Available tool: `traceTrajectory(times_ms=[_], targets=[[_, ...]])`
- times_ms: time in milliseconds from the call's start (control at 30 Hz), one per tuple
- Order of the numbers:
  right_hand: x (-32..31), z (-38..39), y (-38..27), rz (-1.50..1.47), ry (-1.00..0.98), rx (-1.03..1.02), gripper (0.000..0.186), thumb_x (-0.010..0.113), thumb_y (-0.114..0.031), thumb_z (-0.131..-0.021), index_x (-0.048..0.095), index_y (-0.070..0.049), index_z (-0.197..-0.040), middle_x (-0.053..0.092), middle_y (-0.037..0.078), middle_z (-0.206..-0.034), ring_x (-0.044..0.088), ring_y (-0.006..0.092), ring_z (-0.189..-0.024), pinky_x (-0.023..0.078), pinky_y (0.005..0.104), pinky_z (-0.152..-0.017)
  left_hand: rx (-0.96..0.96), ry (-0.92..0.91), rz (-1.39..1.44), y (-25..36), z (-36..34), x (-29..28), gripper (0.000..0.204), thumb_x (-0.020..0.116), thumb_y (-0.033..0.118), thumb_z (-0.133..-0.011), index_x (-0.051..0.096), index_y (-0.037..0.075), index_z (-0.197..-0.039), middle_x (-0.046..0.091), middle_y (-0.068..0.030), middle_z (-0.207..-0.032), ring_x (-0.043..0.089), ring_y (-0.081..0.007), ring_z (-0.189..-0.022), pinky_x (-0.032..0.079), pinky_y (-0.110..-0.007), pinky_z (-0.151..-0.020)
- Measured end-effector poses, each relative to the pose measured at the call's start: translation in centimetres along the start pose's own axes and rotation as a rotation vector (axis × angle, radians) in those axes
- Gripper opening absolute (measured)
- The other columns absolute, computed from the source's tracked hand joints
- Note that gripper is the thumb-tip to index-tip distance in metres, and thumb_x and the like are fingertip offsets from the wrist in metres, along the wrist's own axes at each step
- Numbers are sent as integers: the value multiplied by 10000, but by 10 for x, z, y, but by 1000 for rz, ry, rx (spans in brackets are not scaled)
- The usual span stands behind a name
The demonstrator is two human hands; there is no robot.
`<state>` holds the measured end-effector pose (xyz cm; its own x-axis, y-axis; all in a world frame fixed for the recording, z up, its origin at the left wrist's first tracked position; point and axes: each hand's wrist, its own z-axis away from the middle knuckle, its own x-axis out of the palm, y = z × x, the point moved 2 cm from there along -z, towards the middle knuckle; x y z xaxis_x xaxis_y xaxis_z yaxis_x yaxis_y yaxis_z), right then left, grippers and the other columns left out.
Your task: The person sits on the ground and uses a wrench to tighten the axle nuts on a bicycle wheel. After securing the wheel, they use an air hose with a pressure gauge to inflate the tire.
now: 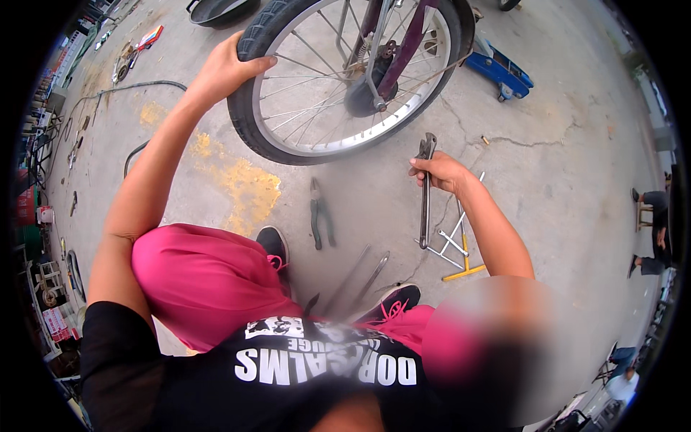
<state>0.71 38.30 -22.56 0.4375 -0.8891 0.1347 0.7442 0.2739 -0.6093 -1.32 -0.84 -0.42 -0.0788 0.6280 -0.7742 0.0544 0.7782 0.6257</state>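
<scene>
Black shirt [194, 389], treaded rubber tyre [243, 115]

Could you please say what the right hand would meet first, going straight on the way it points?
The right hand, holding a metal tool, would probably reach the black tyre first, though depth is unclear in one view.
</scene>
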Motion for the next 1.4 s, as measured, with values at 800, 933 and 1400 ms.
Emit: traceTrajectory(times_ms=[800, 933, 1400], targets=[[19, 62, -123, 1361, 359, -909, 273, 626, -231, -877, 539, 23, -825, 565, 232, -704, 538, 421, -691, 415, 464, -613, 22, 9, -67, -14, -4, 4, 619, 690, 457, -722, 572, 5, -1129, 640, -98, -860, 613, -170, -803, 472, -297, -753], [26, 63, -139, 1403, 292, -927, 253, 634, -212, -866, 547, 21, -820, 564, 234, -705, 542, 423, -704, 414, 472, -621, 37, 16, -68, -14, -4, 3, 614, 689, 460, -720, 577, 7, -1120, 641, -93, -854, 614, -167, -790, 474, -298, -740], [48, 70, -168, 1713, 306, -1026, 231, 661, -219, -820, 583, -6, -772, 603, 188, -681, 590, 395, -715, 455, 476, -635, 68, 28, -72, -25, -8, 5, 631, 696, 472, -719, 583, 8, -1132, 636, -97, -868, 613, -169, -800, 477, -303, -750]])
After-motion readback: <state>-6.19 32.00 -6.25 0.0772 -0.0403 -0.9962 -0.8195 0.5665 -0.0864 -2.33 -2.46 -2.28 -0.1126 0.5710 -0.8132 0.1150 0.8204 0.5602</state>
